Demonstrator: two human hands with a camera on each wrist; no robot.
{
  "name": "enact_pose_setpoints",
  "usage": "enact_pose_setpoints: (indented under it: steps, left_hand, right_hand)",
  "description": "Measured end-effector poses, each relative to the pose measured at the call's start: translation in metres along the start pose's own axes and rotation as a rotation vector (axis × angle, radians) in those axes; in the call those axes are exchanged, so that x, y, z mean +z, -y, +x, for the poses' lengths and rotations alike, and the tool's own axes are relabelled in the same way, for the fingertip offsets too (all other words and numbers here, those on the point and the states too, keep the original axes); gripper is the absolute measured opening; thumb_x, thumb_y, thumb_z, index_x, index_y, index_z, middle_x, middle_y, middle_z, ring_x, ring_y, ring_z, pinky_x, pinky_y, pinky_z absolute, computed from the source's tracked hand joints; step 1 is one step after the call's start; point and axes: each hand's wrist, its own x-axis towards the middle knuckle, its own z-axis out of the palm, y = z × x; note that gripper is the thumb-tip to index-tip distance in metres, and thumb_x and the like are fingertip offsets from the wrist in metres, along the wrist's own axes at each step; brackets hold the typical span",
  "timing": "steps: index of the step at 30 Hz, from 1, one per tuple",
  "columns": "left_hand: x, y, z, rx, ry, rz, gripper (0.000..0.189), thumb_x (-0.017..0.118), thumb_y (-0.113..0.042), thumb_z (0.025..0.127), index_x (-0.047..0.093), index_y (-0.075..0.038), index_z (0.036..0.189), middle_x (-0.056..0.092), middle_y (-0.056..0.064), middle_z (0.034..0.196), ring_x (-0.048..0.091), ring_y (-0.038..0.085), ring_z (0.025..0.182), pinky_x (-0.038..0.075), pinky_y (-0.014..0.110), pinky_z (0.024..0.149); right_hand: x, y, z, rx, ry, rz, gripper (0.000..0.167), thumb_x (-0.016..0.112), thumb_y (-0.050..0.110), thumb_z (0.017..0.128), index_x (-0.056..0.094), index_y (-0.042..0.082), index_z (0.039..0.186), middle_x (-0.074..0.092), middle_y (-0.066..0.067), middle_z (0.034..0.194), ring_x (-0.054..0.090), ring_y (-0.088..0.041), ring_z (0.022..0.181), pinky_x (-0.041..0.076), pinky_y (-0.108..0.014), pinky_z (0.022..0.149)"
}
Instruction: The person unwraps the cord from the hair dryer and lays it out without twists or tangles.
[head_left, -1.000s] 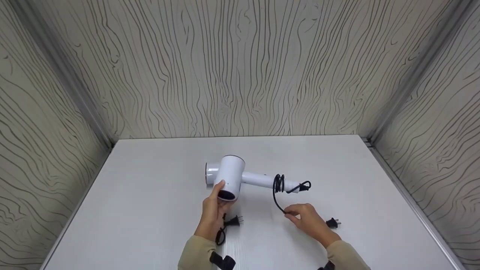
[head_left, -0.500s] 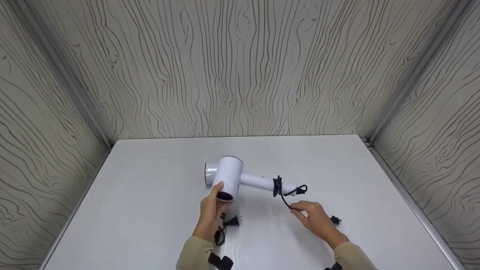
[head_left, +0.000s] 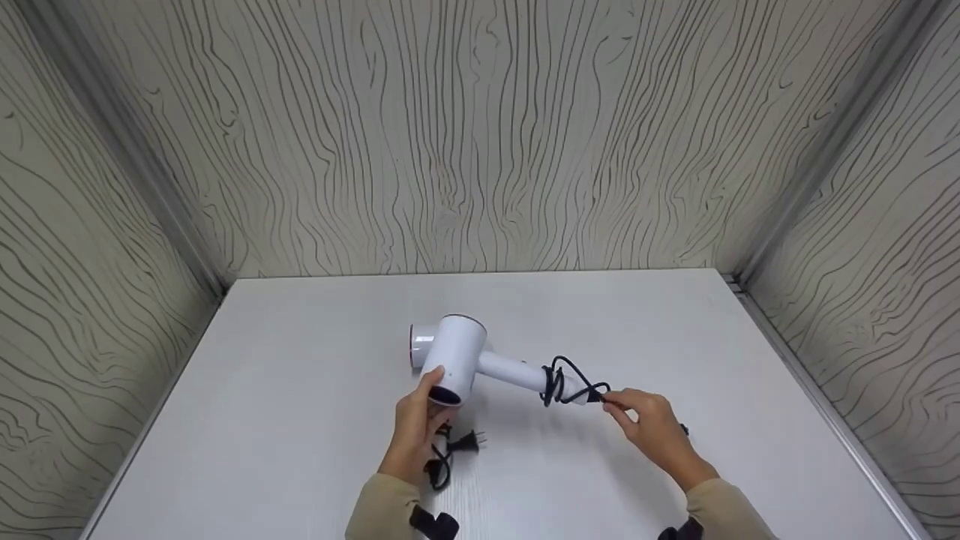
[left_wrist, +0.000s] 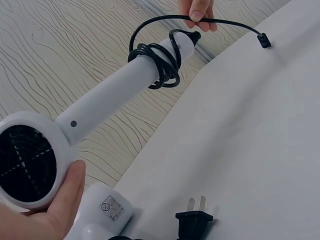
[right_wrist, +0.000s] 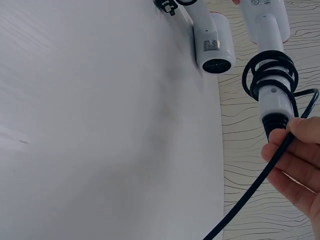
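A white hair dryer (head_left: 459, 351) is held up over the table, my left hand (head_left: 411, 424) gripping its barrel near the dark round end. Its handle points right, with several loops of black cord (left_wrist: 161, 64) wound round it. Thumb and fingers of my right hand (head_left: 654, 429) pinch that cord beside the handle's end. From the right hand the cord runs on to a black plug (left_wrist: 264, 41), mostly hidden behind the hand in the head view. Behind the held dryer, a second white hair dryer (right_wrist: 214, 46) lies on the table, partly covered in the head view.
The second dryer's black two-pin plug (head_left: 466, 442) and bundled cord lie on the white table (head_left: 300, 375) near my left wrist. Wood-patterned panels (head_left: 480, 150) enclose the table at the back and sides.
My right hand has moved right and slightly up with the cord, up to the handle's end. The loops on the handle have shifted and loosened. The handle end has dipped a little.
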Motion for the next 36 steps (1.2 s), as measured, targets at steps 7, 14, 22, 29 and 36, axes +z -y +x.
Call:
enact_pose_setpoints:
  steps: [7, 14, 22, 29, 36]
  left_hand:
    - [-0.001, -0.002, 0.001, -0.008, 0.015, 0.023, 0.080, 0.053, -0.053, 0.091, 0.036, 0.006, 0.141, 0.053, 0.021, 0.134, 0.062, 0.018, 0.107, 0.050, 0.035, 0.105]
    - [-0.004, 0.000, 0.001, -0.014, 0.010, 0.034, 0.079, 0.053, -0.055, 0.091, 0.036, 0.005, 0.141, 0.054, 0.020, 0.134, 0.063, 0.016, 0.106, 0.052, 0.033, 0.103]
    - [-0.007, -0.002, -0.002, -0.001, 0.068, 0.016, 0.078, 0.049, -0.054, 0.093, 0.035, 0.006, 0.141, 0.061, 0.016, 0.127, 0.065, 0.010, 0.097, 0.055, 0.028, 0.096]
    - [-0.005, -0.007, -0.004, 0.038, 0.139, -0.005, 0.073, 0.045, -0.049, 0.096, 0.034, 0.007, 0.141, 0.063, 0.013, 0.121, 0.065, 0.011, 0.098, 0.054, 0.025, 0.093]
    - [-0.001, -0.013, -0.006, 0.048, 0.165, -0.032, 0.074, 0.045, -0.051, 0.095, 0.031, 0.003, 0.144, 0.058, 0.017, 0.131, 0.065, 0.014, 0.107, 0.053, 0.027, 0.099]
  right_hand:
    - [-0.005, -0.006, 0.003, 0.013, -0.034, -0.058, 0.022, 0.079, -0.011, 0.064, 0.073, 0.002, 0.081, 0.072, -0.002, 0.073, 0.067, -0.012, 0.065, 0.055, -0.017, 0.059]
    - [-0.007, -0.011, 0.007, 0.053, -0.025, -0.080, 0.021, 0.078, -0.011, 0.066, 0.074, 0.001, 0.082, 0.073, -0.004, 0.075, 0.068, -0.013, 0.066, 0.057, -0.021, 0.059]
    - [-0.008, -0.018, 0.011, 0.043, -0.048, -0.100, 0.022, 0.078, -0.014, 0.065, 0.073, 0.001, 0.081, 0.073, -0.004, 0.074, 0.067, -0.016, 0.065, 0.056, -0.019, 0.059]
    - [-0.001, -0.023, 0.011, 0.095, 0.012, -0.125, 0.025, 0.076, -0.016, 0.065, 0.073, 0.002, 0.082, 0.073, -0.007, 0.076, 0.070, -0.020, 0.071, 0.059, -0.027, 0.063]
    - [0.007, -0.017, 0.007, 0.221, 0.152, -0.169, 0.022, 0.075, -0.013, 0.067, 0.070, 0.004, 0.080, 0.072, -0.009, 0.076, 0.069, -0.024, 0.072, 0.057, -0.035, 0.066]
